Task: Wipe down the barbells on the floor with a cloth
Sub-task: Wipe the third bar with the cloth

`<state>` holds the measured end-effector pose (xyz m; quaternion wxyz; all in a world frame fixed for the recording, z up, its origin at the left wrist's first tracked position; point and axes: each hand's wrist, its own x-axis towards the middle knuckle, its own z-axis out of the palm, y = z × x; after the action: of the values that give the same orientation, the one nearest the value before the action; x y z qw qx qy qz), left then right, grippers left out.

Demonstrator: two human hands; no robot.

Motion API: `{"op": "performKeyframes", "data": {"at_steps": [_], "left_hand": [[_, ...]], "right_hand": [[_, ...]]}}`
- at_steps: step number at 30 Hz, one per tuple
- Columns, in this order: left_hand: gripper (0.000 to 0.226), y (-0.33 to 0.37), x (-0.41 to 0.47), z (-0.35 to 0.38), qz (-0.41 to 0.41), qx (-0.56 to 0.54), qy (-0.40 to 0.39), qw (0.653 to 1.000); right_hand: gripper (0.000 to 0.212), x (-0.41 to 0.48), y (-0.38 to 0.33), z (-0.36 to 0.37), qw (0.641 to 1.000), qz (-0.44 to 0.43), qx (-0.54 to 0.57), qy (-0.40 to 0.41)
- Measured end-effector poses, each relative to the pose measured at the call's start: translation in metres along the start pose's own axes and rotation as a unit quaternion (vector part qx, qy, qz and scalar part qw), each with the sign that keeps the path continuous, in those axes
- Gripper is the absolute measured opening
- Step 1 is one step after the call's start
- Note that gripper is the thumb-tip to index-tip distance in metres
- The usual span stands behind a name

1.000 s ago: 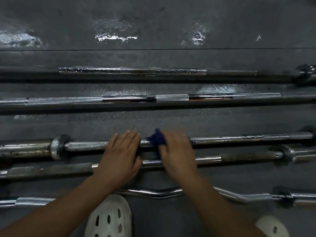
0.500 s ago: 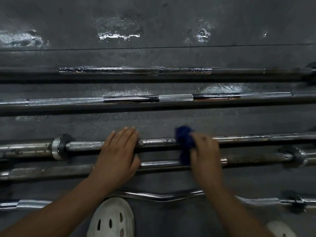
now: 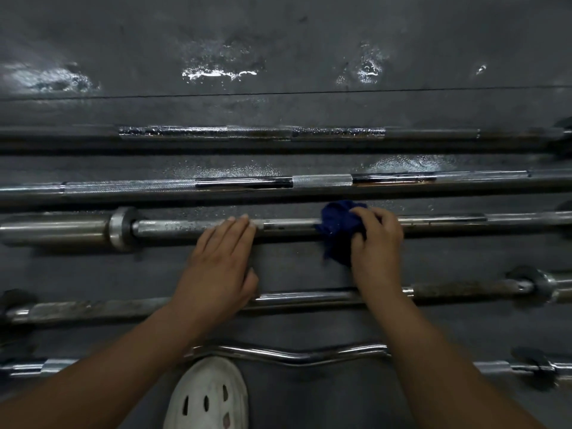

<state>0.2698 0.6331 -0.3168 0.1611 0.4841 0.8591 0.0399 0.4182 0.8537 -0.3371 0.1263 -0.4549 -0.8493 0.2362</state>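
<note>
Clutching blue cloth in right grip atop barbell, left grip flat on bar

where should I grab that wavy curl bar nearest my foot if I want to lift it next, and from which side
Take the curl bar on its bent chrome middle, coming down from above with a grip on each outward-sloping bend either side of the centre. It lies flat on the floor, so only the top is free, and the bends should stop your hands sliding. The white shoe crowds its near side.
</note>
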Motion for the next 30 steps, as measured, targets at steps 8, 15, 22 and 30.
{"op": "performKeyframes", "data": {"at_steps": [8, 15, 22, 30], "left_hand": [[0.079, 0.000, 0.007, 0.000, -0.006, 0.009, -0.009, 1.000], [0.072, -0.002, 0.027, -0.007, -0.021, 0.012, 0.006, 1.000], [0.069, -0.007, 0.021, -0.003, -0.008, 0.002, -0.019, 1.000], [0.040, -0.003, 0.004, 0.002, -0.009, -0.016, 0.022, 1.000]], "right_hand": [[0.050, 0.006, -0.037, 0.022, 0.974, -0.190, -0.092, -0.082], [0.041, -0.001, -0.067, 0.034, 0.987, -0.116, -0.085, -0.066], [0.036, 0.002, -0.033, 0.014, 0.988, -0.098, -0.101, -0.058], [0.041, -0.020, 0.007, -0.007, 0.989, -0.034, -0.142, -0.014]]}}
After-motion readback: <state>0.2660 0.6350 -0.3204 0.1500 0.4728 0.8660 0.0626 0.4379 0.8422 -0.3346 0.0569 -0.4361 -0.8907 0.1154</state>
